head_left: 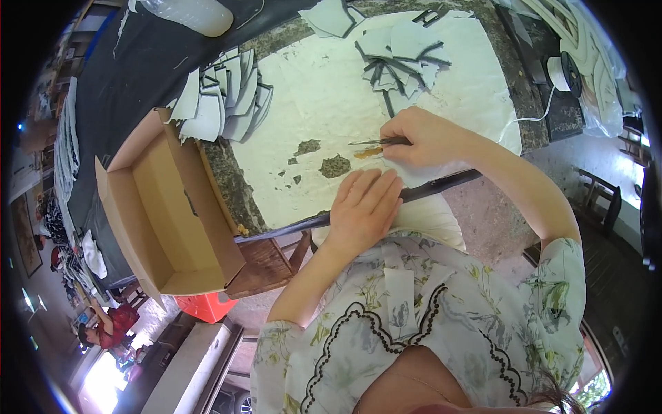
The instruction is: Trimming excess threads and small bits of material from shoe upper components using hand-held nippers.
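My right hand [422, 136] is closed around a slim, pointed metal tool [396, 141] with a dark grip; its exact kind I cannot make out. The tip points left, just above a small orange-brown patch [367, 153] on the white sheet [296, 90]. My left hand [365, 208] lies palm down at the table's near edge, fingers stretched out and nothing visible in it. Beyond my right hand sits a fanned pile of pale cut pieces with dark edges [400, 58]. A second pile of such pieces [227, 100] rests to the left, by the cardboard box.
An open cardboard box [162, 207] stands left of the sheet. Several torn holes [335, 165] in the sheet show the rough tabletop. A spool with white thread [563, 74] is at the right. A translucent bottle [189, 15] lies far left. Another person [114, 324] is in the background.
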A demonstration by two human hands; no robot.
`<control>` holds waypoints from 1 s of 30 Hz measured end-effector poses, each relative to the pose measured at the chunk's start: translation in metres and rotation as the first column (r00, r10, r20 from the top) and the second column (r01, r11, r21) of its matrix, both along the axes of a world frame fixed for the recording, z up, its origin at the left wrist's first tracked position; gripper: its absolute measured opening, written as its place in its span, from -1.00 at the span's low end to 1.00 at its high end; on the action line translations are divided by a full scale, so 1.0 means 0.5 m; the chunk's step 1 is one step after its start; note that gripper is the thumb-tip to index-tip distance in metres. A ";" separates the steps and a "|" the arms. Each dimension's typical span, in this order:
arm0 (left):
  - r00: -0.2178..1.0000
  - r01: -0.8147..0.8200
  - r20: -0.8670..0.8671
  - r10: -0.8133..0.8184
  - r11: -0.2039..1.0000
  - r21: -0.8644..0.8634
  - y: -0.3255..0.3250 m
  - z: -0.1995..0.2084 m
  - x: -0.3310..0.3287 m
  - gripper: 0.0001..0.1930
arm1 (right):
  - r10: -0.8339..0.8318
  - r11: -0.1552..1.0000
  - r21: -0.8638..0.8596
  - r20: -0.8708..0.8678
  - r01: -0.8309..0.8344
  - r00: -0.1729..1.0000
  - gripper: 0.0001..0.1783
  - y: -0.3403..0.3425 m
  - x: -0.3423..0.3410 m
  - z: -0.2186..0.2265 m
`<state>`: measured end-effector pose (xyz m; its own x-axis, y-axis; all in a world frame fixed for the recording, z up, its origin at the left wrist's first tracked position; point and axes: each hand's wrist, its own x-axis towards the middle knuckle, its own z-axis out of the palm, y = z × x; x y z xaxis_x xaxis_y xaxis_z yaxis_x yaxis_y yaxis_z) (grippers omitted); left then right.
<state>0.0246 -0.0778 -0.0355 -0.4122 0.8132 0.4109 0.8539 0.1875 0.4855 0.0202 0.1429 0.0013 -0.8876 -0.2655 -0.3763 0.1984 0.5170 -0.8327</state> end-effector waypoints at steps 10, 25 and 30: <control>0.982 -0.184 -0.041 0.184 0.983 0.009 0.009 0.008 -0.010 -0.67 | 0.000 0.957 0.292 0.005 -0.001 1.000 -0.82 -0.033 -0.010 0.007; 0.969 -0.223 -0.142 0.203 0.964 -0.147 0.023 0.006 0.011 -0.55 | -0.225 0.969 0.115 0.027 0.220 0.974 -0.70 0.049 0.043 -0.001; 0.947 -0.315 -0.126 0.295 0.930 -0.189 0.042 0.015 0.019 -0.55 | -0.246 0.957 0.150 -0.036 0.249 0.969 -0.69 0.048 0.050 -0.003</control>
<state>0.0339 -0.0567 -0.0280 -0.6212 0.7247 0.2982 0.7796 0.5327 0.3294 0.0450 0.1670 -0.0002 -0.9249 0.0221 -0.3796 0.3226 0.5741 -0.7526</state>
